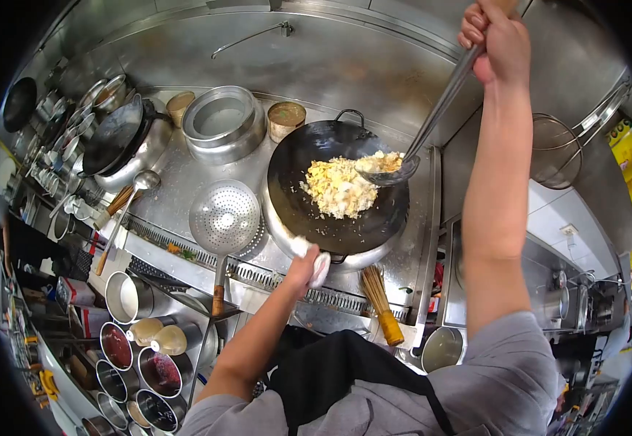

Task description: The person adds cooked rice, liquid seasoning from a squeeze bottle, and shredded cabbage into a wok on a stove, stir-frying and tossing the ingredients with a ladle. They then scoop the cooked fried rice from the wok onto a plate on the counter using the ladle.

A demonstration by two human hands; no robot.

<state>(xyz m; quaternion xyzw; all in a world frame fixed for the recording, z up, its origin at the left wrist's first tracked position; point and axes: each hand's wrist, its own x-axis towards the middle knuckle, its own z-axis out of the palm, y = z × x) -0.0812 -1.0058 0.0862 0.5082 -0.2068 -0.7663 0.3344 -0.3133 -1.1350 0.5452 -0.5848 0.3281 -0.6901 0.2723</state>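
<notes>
My right hand (501, 43), raised at the upper right, is closed round the long handle of a ladle (443, 102). The ladle's bowl tilts inside a black wok (294, 196), with some fried rice in it. A mound of rice with yellow egg (338, 189) lies in the wok's middle. My left hand (304, 270) is closed on a folded white cloth (319, 267) against the wok's near rim. Whether it also grips the small loop handle there is hidden by the cloth.
Left of the wok lies a perforated skimmer (224, 214); behind it stand a large metal pot (221, 120) and a tin (285, 118). A bamboo brush (381, 305) rests at the front edge. Sauce containers (160, 370) stand lower left. A wire strainer (556, 152) hangs at right.
</notes>
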